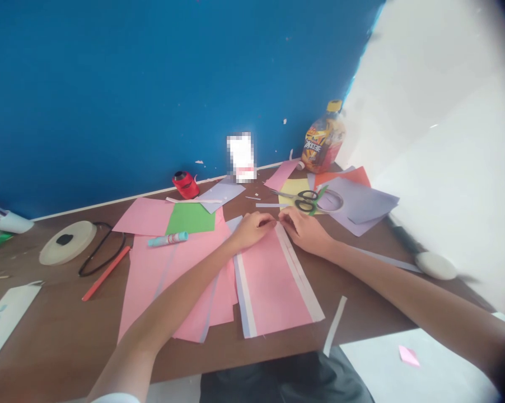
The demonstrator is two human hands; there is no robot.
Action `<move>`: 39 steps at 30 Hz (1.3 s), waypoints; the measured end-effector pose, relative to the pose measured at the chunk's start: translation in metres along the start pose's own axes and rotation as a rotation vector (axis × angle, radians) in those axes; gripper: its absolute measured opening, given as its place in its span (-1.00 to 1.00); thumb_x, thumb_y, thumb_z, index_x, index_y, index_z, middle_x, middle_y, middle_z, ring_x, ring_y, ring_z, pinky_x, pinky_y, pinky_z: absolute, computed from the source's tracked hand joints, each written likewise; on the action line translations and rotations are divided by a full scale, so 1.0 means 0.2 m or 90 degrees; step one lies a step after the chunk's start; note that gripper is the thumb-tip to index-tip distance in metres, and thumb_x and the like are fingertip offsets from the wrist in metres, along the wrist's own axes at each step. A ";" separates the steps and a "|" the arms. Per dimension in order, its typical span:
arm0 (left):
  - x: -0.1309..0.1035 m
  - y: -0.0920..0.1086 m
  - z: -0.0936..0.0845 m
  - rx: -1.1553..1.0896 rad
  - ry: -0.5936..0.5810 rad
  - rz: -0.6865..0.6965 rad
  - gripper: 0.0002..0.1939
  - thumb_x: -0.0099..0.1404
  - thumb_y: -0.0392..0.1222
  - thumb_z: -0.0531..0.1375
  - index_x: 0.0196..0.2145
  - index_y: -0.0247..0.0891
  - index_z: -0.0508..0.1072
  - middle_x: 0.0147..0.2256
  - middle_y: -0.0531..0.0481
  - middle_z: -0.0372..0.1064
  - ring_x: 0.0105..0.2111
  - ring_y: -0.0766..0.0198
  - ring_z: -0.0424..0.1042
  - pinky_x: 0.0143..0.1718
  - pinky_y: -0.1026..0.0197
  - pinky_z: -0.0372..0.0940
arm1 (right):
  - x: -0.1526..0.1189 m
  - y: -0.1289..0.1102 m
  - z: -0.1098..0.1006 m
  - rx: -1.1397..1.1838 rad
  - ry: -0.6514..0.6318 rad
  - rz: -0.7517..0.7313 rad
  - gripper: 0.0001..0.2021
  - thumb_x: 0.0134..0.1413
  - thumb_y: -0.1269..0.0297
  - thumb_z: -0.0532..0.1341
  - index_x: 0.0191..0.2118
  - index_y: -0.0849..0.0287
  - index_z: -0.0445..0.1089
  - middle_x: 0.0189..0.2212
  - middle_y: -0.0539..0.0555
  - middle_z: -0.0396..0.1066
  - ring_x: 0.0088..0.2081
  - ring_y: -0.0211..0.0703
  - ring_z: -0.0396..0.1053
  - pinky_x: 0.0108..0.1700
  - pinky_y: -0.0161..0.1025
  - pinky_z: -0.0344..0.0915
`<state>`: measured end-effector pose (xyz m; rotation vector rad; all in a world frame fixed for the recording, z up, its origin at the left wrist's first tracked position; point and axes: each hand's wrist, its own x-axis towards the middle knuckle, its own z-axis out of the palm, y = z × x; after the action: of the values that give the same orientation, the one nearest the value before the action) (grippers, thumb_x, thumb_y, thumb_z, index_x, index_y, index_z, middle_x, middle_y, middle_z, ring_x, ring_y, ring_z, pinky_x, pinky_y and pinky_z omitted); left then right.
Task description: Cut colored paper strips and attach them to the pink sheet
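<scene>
A pink paper sheet with white and lilac strips along its long sides lies on the brown table. At its far end is my left hand, fingers pinched together near the top edge. Just to the right, my right hand has its fingertips together at the top of the white strip. A small gap separates the two hands. What sits between the fingertips is too small to make out.
Scissors and a tape roll lie behind my right hand. Pink sheets, a glue stick and green paper are on the left. A bottle stands at the back right.
</scene>
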<state>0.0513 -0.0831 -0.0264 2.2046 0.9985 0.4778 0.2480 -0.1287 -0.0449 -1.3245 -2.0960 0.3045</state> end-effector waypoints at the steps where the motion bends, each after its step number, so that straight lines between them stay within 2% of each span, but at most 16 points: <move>1: 0.00 0.00 0.00 0.004 0.001 -0.002 -0.69 0.37 -0.05 0.00 -0.25 -0.15 0.52 -0.32 0.04 0.48 -0.24 0.19 0.36 0.06 0.05 0.14 | 0.00 0.00 0.00 0.000 -0.005 0.004 -0.89 0.25 0.31 0.04 -0.14 0.12 0.24 -0.25 0.10 0.44 -0.29 -0.11 0.42 -0.31 -0.24 0.26; 7: 0.00 -0.01 0.01 0.040 0.001 -0.008 -0.76 0.32 -0.08 0.05 -0.26 -0.13 0.52 -0.36 0.04 0.46 -0.23 0.18 0.37 0.11 -0.02 0.08 | 0.00 -0.01 -0.01 0.019 -0.023 0.018 -0.84 0.20 0.36 0.07 -0.10 0.13 0.21 -0.26 0.06 0.42 -0.31 -0.14 0.42 -0.31 -0.25 0.25; 19: 0.00 -0.01 0.01 0.054 -0.002 -0.004 -0.74 0.30 -0.09 0.04 -0.27 -0.12 0.52 -0.47 0.06 0.38 -0.29 0.18 0.33 0.03 0.03 0.12 | 0.01 -0.02 0.03 -0.051 -0.031 -0.025 -0.76 0.14 0.49 0.02 -0.07 0.15 0.20 -0.24 0.11 0.38 -0.30 -0.11 0.38 -0.36 -0.27 0.20; 23: 0.00 -0.01 0.01 0.047 -0.001 -0.003 -0.76 0.30 -0.08 0.04 -0.34 -0.15 0.49 -0.48 0.07 0.35 -0.31 0.20 0.31 0.02 0.05 0.11 | 0.00 -0.03 0.03 -0.127 -0.048 -0.072 -0.71 0.04 0.59 0.01 -0.12 0.18 0.21 -0.23 0.13 0.37 -0.24 -0.09 0.37 -0.30 -0.26 0.20; 27: 0.00 0.00 0.01 0.042 -0.006 -0.007 -0.72 0.32 -0.04 0.03 -0.41 -0.19 0.43 -0.47 0.08 0.37 -0.30 0.20 0.31 0.04 0.02 0.09 | 0.00 -0.03 0.03 -0.193 -0.074 -0.125 -0.67 -0.03 0.62 0.01 -0.13 0.20 0.22 -0.26 0.13 0.34 -0.28 -0.08 0.34 -0.31 -0.24 0.18; 34: 0.01 -0.01 0.01 0.050 -0.028 -0.014 -0.70 0.34 -0.03 0.01 -0.40 -0.19 0.43 -0.46 0.06 0.35 -0.28 0.19 0.29 0.04 0.02 0.07 | 0.01 -0.01 0.01 -0.210 -0.094 -0.217 -0.77 0.12 0.60 -0.03 -0.16 0.23 0.22 -0.26 0.16 0.33 -0.29 -0.07 0.33 -0.25 -0.20 0.22; 39: 0.01 -0.01 0.01 0.048 -0.040 -0.011 -0.71 0.33 -0.01 0.03 -0.36 -0.17 0.46 -0.45 0.07 0.36 -0.26 0.18 0.29 0.07 0.01 0.05 | 0.01 0.02 0.00 -0.190 -0.100 -0.289 -0.73 0.15 0.64 -0.11 -0.14 0.25 0.18 -0.25 0.19 0.31 -0.27 -0.07 0.33 -0.20 -0.17 0.27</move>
<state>0.0522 -0.0822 -0.0282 2.2611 1.0160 0.3673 0.2507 -0.1241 -0.0456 -0.9611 -2.5762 -0.1062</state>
